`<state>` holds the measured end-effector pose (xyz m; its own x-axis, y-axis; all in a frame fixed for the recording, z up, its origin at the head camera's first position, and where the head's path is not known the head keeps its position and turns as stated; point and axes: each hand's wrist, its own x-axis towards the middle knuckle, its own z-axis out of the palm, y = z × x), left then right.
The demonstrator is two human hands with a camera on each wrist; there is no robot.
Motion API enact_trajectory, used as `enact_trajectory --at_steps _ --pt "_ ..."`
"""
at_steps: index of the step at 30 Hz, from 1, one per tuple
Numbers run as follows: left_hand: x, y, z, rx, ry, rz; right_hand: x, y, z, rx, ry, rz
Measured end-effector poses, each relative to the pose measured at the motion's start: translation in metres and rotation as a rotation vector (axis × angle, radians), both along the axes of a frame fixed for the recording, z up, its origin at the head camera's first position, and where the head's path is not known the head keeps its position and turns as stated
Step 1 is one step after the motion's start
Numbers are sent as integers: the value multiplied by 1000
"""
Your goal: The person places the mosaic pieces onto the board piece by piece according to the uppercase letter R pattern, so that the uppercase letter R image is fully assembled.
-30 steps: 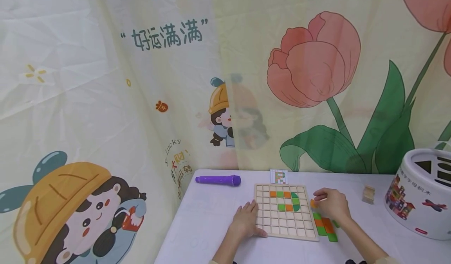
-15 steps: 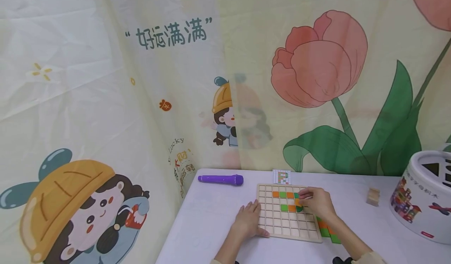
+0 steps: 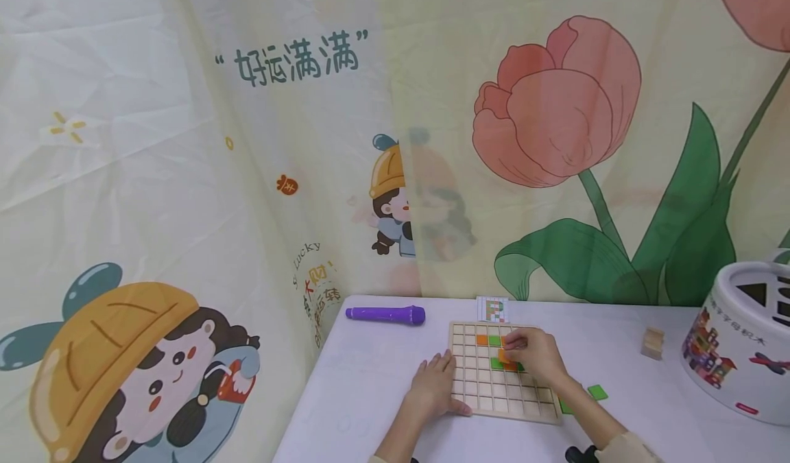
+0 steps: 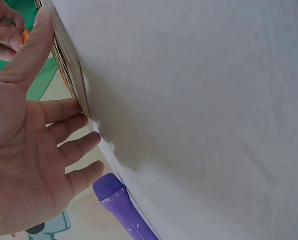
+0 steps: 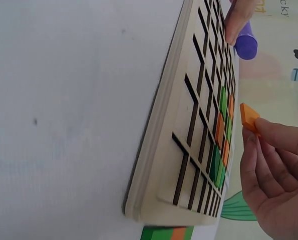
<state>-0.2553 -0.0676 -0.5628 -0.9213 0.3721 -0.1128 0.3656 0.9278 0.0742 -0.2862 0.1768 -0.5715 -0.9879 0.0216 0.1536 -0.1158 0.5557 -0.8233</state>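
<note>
Between thumb and fingertips, my right hand [image 5: 279,170] pinches an orange square tile [image 5: 249,117], held over the wooden grid board [image 3: 487,398]. Orange and green tiles fill several of the board's cells; in the head view the right hand partly covers them. Among them in the right wrist view is a dark green tile [image 5: 215,161] at the near end. My left hand [image 3: 432,384] lies with straight fingers against the board's left edge. In the left wrist view its thumb and fingertips touch that edge.
A small pattern card [image 3: 492,309] lies behind the board, with a purple toy microphone [image 3: 385,315] to its left. Right of the board are loose green tiles [image 3: 597,392], a small wooden block [image 3: 652,343] and a white bucket [image 3: 737,353].
My right hand has moved from the loose tiles right of the board to over its filled cells, carrying an orange tile. The left hand has stayed at the board's edge.
</note>
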Motion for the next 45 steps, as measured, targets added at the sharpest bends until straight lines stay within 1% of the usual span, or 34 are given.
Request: enact_trajectory --at_steps 5,13,23,28,33,36,45 --pt "0 -1 -1 -3 -1 -1 -3 -11 -2 4 -8 11" --pt "0 -2 -1 -20 11 -11 -11 -27 -7 -7 22 57" --pt "0 -1 -1 -28 0 -9 -16 -38 -16 65 39 76" --pt "0 0 0 -31 2 -4 -18 -40 -16 120 69 83" --pt "2 0 4 -30 2 -4 -18 -39 -16 166 54 87" --pt "3 1 5 -26 -1 -3 -16 -40 -15 174 39 89" --pt "3 -2 7 -26 -10 -6 -12 -39 -14 181 52 97"
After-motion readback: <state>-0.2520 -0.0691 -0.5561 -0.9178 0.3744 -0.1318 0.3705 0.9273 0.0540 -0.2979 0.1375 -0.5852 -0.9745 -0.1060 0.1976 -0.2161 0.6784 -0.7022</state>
